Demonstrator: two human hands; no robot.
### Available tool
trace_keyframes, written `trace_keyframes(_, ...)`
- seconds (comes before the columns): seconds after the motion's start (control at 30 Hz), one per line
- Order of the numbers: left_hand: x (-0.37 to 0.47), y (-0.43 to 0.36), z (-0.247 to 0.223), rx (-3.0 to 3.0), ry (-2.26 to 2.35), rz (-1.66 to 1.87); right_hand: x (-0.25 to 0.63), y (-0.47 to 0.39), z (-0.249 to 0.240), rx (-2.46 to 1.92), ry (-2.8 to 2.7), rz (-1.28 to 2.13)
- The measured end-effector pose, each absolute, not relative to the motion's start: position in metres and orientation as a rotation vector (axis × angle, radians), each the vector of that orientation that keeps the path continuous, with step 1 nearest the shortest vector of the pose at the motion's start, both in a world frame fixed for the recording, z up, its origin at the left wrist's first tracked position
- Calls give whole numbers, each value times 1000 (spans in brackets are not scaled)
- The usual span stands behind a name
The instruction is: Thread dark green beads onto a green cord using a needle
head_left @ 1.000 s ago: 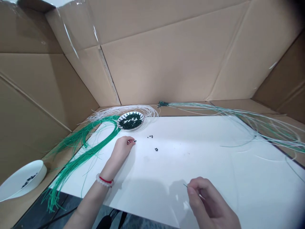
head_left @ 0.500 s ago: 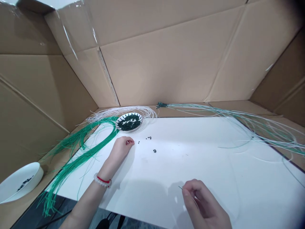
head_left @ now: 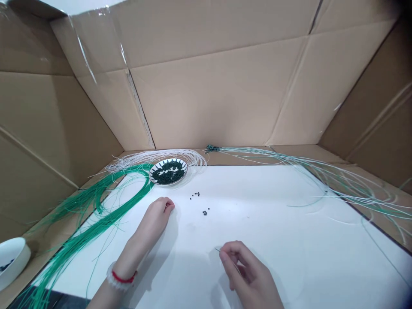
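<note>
My right hand (head_left: 246,272) is closed in a pinch on a thin cord, its short dark end (head_left: 218,249) sticking out past the fingertips to the left. Farther up the white board, my left hand (head_left: 160,212) has its fingers pressed together. What they hold, if anything, is too small or hidden to make out. Small dark beads (head_left: 205,213) lie in a little cluster between the hands, and several more beads (head_left: 197,194) are scattered just beyond. Behind my left hand stands a patterned plate (head_left: 184,175) holding a heap of dark green beads (head_left: 168,171).
Bundles of green cord (head_left: 106,219) and white cord (head_left: 138,158) lie along the left and back. Strung cords with dark ends (head_left: 213,148) stretch to the right edge. A white bowl (head_left: 19,257) is at the lower left. Cardboard walls (head_left: 212,98) surround the white board (head_left: 280,240).
The view has shifted a little. My right hand has moved left with the cord, closer to my left hand. My left hand has drawn slightly back from the plate, still closed.
</note>
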State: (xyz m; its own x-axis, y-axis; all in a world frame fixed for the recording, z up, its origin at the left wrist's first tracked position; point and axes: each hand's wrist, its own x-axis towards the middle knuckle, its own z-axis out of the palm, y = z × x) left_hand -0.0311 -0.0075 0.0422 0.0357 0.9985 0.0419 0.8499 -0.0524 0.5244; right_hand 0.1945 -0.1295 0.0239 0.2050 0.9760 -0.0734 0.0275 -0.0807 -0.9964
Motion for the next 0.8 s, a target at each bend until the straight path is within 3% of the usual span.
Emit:
trace_keyframes(0.53, 3, -91, 59, 1228, 1120, 972, 166, -114, 64, -1117, -1092, 1316)
trace_keyframes(0.8, 5, -98, 64, 1135, 1019, 1123, 150, -121, 71, -1114, -1118, 1006)
